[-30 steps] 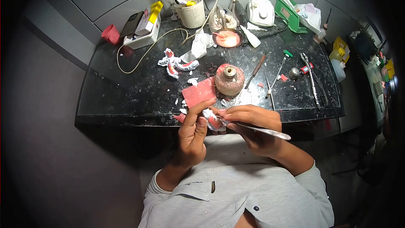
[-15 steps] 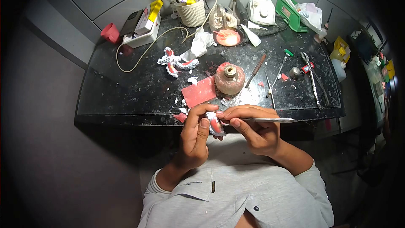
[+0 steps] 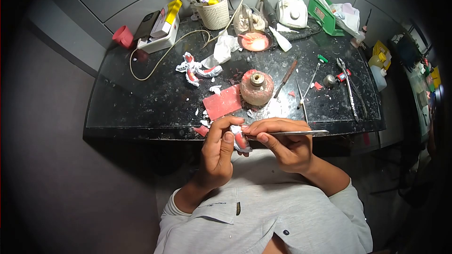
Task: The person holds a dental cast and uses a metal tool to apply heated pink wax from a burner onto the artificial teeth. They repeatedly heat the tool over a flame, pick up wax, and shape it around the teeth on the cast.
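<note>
Both forearms come up from the grey shirt [image 3: 254,207] and meet just off the near edge of the black counter [image 3: 150,99], elbows bent. The left hand [image 3: 218,153] is upright, its thumb and bent index finger closed around a small white-and-red piece [image 3: 241,142]; that grip is clamped on it, a few fingertips showing underneath. The right hand [image 3: 287,146] lies over from the other side, fingers stretched flat towards the piece, thumb beneath — its grip is pinched shut on a slim metal tool [image 3: 301,133], whose flat, shiny end sticks out past the knuckles. The tool's working tip is hidden by the fingers, so I can't tell whether it touches.

The piece is curved, with a crumbly white outside and a smooth red patch along it. Beyond the hands, a flat, matte red sheet [image 3: 222,102] lies near a squat, round burner [image 3: 256,88], crusted and stained pink. Further back and to the left sit more rough white-and-red pieces [image 3: 192,70] — lumpy, like the held one — near crumpled white tissue [image 3: 223,50].
</note>
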Tool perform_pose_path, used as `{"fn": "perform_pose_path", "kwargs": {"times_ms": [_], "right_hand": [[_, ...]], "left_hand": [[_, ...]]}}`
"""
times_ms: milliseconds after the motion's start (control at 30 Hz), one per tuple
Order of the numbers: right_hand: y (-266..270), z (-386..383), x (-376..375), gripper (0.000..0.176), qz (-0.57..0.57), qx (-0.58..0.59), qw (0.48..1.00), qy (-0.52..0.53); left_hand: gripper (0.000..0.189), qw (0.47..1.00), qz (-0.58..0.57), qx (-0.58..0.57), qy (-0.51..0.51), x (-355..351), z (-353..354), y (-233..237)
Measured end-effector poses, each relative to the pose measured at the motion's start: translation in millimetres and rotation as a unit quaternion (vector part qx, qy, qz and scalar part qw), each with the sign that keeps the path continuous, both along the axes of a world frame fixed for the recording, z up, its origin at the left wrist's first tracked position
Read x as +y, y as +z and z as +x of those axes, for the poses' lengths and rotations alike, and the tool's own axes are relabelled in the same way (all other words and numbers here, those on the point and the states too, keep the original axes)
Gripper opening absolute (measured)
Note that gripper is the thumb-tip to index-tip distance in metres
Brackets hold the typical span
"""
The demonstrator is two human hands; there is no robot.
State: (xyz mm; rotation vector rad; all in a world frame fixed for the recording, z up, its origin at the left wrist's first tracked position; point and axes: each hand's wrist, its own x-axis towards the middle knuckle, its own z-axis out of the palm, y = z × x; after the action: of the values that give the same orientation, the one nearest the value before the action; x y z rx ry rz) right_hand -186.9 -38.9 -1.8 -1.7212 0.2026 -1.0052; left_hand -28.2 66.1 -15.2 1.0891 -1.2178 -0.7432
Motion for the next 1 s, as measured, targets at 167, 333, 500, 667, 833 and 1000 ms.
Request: {"fn": "perform_pose_path", "kwargs": {"times_ms": [167, 333, 500, 667, 833, 1000], "right_hand": [[-2, 0, -2, 0.014, -0.006, -0.007, 1.000, 0.014], [-3, 1, 2, 0.013, 0.084, -0.028, 0.996, 0.026], [-2, 0, -1, 0.014, 0.018, -0.017, 0.999, 0.027], [-3, -1, -3, 0.014, 0.037, -0.014, 0.998, 0.039], [-4, -3, -3, 0.014, 0.038, -0.003, 0.998, 0.041], [-8, -3, -3, 0.015, 0.111, -0.019, 0.990, 0.079]], "left_hand": [[0.030, 1.000, 0.001, -0.012, -0.005, 1, 3, 4], [0.029, 1.000, -0.001, 0.002, -0.006, 0, 2, 1], [0.029, 1.000, 0.012, -0.013, -0.005, 2, 2, 9], [0.029, 0.998, 0.027, 0.048, -0.031, 1, 3, 2], [0.029, 0.995, 0.039, 0.085, -0.039, 2, 1, -1], [0.031, 0.991, 0.043, 0.120, -0.044, 1, 3, -2]]}}
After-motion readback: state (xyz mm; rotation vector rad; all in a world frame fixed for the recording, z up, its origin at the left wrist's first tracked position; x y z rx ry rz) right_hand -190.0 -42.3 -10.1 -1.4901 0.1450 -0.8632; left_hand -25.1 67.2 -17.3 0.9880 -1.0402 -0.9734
